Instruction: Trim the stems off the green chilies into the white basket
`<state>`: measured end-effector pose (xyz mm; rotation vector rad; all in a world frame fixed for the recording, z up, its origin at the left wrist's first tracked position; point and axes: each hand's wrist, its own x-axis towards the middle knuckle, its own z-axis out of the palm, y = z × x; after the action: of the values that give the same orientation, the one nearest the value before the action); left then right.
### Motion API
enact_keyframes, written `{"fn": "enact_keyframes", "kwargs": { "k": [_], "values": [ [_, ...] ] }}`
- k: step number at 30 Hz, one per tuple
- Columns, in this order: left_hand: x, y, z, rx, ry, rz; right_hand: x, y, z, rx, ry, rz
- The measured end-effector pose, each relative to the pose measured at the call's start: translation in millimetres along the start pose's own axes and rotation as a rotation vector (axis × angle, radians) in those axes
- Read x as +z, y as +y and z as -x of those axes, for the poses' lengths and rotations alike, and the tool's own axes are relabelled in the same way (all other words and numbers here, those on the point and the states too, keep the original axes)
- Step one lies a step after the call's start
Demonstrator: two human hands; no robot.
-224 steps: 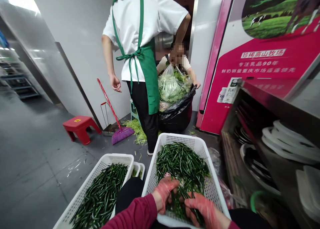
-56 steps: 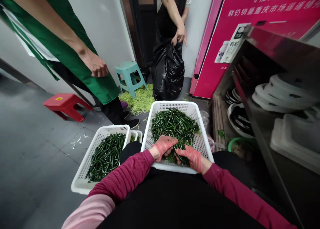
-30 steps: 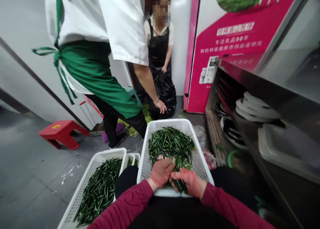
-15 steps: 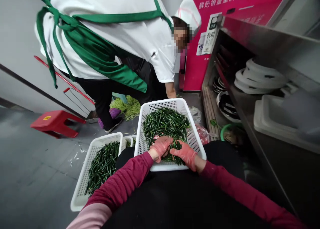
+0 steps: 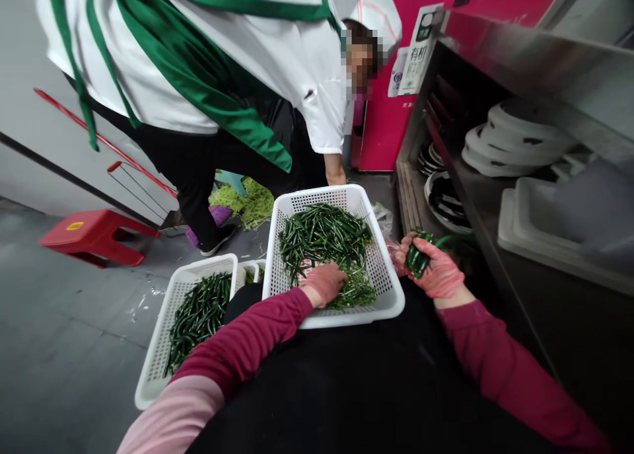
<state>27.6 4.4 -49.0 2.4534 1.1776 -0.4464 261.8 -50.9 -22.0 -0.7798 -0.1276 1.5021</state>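
A white perforated basket (image 5: 391, 302) on my lap holds a heap of slim dark green chili peppers (image 5: 324, 236). Loose pale green stems (image 5: 354, 289) lie at its near side. Over these, inside the basket, is my left hand (image 5: 325, 283) in a pinkish glove, fingers curled in; whatever they grip is hidden. Just beyond the basket's right rim, my right hand (image 5: 436, 269), gloved too, grasps a small bunch of green chili peppers (image 5: 419, 259). A second white basket (image 5: 148, 375) of peppers stands on the floor to the left.
A person in a white shirt and green apron (image 5: 198, 84) bends over beyond the basket. A red stool (image 5: 94, 232) stands at left. On the right, a metal shelf (image 5: 475, 209) holds stacked white plates (image 5: 515, 143) and trays. Green shreds (image 5: 247, 203) lie near the person's feet.
My right hand has moved right, out of the basket, carrying a bunch of chili peppers. My left hand stays over the near part of the basket. The view has shifted slightly.
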Motion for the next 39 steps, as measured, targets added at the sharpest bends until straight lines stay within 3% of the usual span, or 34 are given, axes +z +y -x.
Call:
{"fn": "enact_keyframes", "kwargs": {
  "k": [3,5,7,9,13,16,19,22,23,26,29,32,34,39],
  "values": [
    [14.8,41.9,-20.3,-0.005,-0.136,-0.047,7.2,18.8,11.0,0.030,-0.021,0.069],
    [16.4,50.9,-26.5,-0.060,-0.195,-0.047,15.5,37.1,20.3,0.071,-0.051,0.177],
    [12.8,41.2,-23.1,-0.076,-0.164,-0.013,23.7,57.7,27.9,0.111,-0.064,0.348],
    [7.7,20.7,-11.6,-0.064,0.001,0.073,30.6,78.4,29.8,0.141,-0.055,0.532],
    [1.3,-8.2,17.7,-0.263,0.234,0.358,42.3,110.2,11.9,0.151,0.069,0.612],
    [1.0,-4.5,35.8,-0.197,0.232,0.484,50.0,122.5,-4.8,0.166,0.053,0.626],
    [-1.7,-0.3,45.7,-0.156,0.175,0.589,52.0,123.8,-8.1,0.121,-0.033,0.595],
    [-8.6,-13.0,42.9,-0.170,-0.011,0.617,42.3,107.1,-2.1,0.032,-0.015,0.496],
    [-10.4,-19.7,39.0,-0.216,-0.050,0.576,37.1,97.6,-1.2,0.020,0.001,0.439],
    [-9.6,-34.0,19.9,-0.361,0.058,0.278,22.2,66.4,-5.4,0.155,-0.006,0.226],
    [-0.6,-28.8,-4.8,-0.244,-0.014,0.041,15.8,49.0,-8.8,0.181,-0.059,0.067],
    [6.9,-17.4,-18.4,-0.229,-0.087,-0.077,16.6,55.2,-2.0,0.174,-0.060,0.054],
    [5.6,-15.8,-13.9,-0.214,-0.063,-0.052,18.3,69.2,4.4,0.202,-0.056,0.147],
    [-11.4,-18.2,32.2,-0.088,0.058,0.164,26.4,103.9,10.4,0.343,0.053,0.360]
  ]
}}
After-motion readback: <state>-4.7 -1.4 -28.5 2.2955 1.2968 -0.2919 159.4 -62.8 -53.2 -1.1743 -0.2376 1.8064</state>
